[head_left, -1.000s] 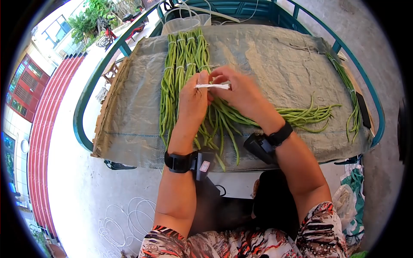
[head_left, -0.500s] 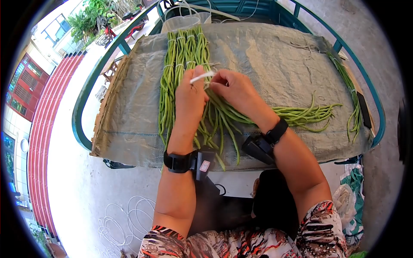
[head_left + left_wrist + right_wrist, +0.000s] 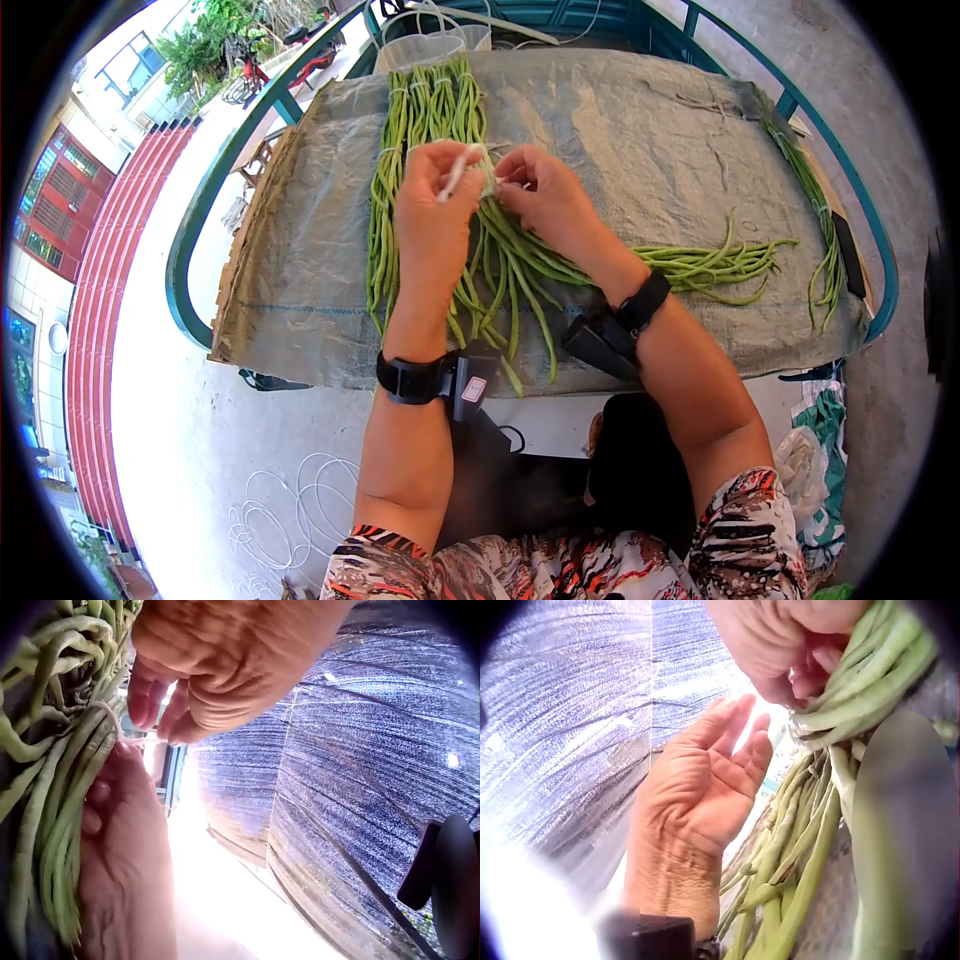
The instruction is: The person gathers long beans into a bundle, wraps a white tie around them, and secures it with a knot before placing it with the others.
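Long green beans lie gathered in a bundle point(image 3: 530, 250), with a white string point(image 3: 110, 720) looped round it near one end. My left hand point(image 3: 430, 225) is at the bundle's left side and pinches the string between thumb and fingertips; a loose white end point(image 3: 459, 170) sticks up by its fingers. From the other side, my right hand point(image 3: 565, 205) pinches the string close against the beans, as the right wrist view also shows. Bundles of tied beans point(image 3: 400, 115) lie side by side just beyond my left hand.
A grey-green woven sheet point(image 3: 620, 140) covers the cart bed, inside a teal rail point(image 3: 190, 220). More loose beans point(image 3: 720, 270) extend right, and another bean bundle point(image 3: 815, 210) lies along the right edge. Clear buckets point(image 3: 425, 50) stand behind the sheet.
The white string end, level between both hands a second ago, now slants up beside my left fingers. My left hand has turned and shifted slightly left; the right hand has come down to the beans.
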`<state>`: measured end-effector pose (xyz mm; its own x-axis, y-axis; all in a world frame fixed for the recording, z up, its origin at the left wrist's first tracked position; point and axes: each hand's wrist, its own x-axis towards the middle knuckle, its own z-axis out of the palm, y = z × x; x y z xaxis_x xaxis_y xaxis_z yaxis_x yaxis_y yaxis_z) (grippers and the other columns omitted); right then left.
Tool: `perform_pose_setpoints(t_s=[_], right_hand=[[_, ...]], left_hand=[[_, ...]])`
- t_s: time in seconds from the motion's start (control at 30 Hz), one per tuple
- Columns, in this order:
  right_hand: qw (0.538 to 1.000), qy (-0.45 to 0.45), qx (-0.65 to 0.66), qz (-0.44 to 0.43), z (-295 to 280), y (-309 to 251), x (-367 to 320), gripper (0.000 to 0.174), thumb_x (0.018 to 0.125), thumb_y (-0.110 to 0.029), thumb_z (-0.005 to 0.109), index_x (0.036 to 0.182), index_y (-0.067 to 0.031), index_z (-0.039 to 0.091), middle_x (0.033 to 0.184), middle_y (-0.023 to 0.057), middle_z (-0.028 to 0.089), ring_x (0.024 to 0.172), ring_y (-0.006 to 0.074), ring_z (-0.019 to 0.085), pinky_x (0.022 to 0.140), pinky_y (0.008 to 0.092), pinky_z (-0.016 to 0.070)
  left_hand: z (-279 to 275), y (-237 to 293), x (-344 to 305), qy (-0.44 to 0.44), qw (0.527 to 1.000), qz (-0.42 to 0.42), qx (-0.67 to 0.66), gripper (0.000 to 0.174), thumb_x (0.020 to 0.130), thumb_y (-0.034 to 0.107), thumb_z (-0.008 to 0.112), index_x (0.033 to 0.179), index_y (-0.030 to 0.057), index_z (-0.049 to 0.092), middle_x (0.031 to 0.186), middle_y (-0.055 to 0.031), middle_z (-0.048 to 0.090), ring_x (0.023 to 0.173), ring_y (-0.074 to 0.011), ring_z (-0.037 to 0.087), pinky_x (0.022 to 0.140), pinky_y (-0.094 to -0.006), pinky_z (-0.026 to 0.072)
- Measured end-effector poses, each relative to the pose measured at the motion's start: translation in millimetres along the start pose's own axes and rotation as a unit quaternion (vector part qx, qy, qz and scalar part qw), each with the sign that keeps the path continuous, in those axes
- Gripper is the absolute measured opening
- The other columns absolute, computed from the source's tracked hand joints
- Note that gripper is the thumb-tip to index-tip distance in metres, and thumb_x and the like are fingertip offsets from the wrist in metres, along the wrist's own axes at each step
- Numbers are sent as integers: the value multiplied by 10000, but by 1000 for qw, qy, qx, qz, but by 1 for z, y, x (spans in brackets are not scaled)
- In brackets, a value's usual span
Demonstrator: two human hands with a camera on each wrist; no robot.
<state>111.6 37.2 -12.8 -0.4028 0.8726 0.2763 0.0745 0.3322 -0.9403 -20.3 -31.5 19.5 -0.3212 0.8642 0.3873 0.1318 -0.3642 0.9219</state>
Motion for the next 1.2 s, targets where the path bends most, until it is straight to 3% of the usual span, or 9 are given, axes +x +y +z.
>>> perform_pose_setpoints(t_s=[0.17,0.27,0.37,0.57,0.67,0.87,0.97,1.07,1.2], right_hand=[[996,-28,78,19,-3,-11,-3,251,816,-126,664,1017,-32,547,803,35,586,674,99,552,555,230,453],[995,-31,90,38,-4,-11,-2,268,811,-119,657,1026,-13,539,813,38,585,682,107,554,559,239,459],[994,-32,94,48,-5,-11,-1,260,812,-108,644,1027,-8,538,837,47,583,691,113,556,561,245,462],[994,-25,93,52,-6,-15,-4,259,865,-110,611,1088,-17,518,922,36,579,789,92,544,646,211,449],[999,-4,13,-41,-2,-10,-3,233,867,-82,602,1073,-12,520,916,44,579,821,108,552,695,233,460],[994,46,-58,-78,5,-12,-6,208,828,-88,635,1000,-25,537,894,149,627,843,272,626,729,351,488],[995,30,-49,-83,6,-6,-3,205,828,-101,640,996,-34,543,894,144,640,858,291,632,731,363,486],[994,29,-72,-77,7,-9,-5,177,825,-107,649,969,-52,561,868,121,644,835,263,634,707,347,486],[997,7,-60,-56,2,-11,-6,132,814,-125,664,905,-65,589,844,105,640,792,235,624,675,328,485]], left_hand=[[5,-5,-1,-59,988,24,142,292,832,21,623,1120,39,576,979,-69,652,873,-138,580,778,-279,473],[-2,-10,-2,-74,935,139,317,327,810,12,631,1129,66,580,954,-80,651,851,-168,587,763,-295,476],[0,-7,-5,-58,935,116,330,292,792,42,646,1079,63,597,943,-97,654,881,-264,584,756,-388,482],[3,-3,-4,-40,943,66,323,357,802,16,637,1150,51,567,885,-84,679,736,-160,605,677,-290,486],[2,-5,-1,-28,951,51,303,355,819,19,625,1165,42,549,879,-93,686,722,-136,614,663,-279,486],[3,-1,-7,-20,933,35,358,361,850,61,608,1191,12,502,887,-107,676,759,-127,624,670,-279,491],[-3,-12,-3,-15,963,-19,269,328,841,93,606,1139,0,507,866,-164,667,811,-312,650,716,-392,492],[-10,-19,5,-39,968,-87,233,337,853,115,621,1143,2,493,876,-83,662,732,-123,604,590,-253,471],[-7,-2,2,-1,979,-175,108,351,814,128,668,1100,-3,511,804,-36,613,657,-108,562,543,-229,449]])
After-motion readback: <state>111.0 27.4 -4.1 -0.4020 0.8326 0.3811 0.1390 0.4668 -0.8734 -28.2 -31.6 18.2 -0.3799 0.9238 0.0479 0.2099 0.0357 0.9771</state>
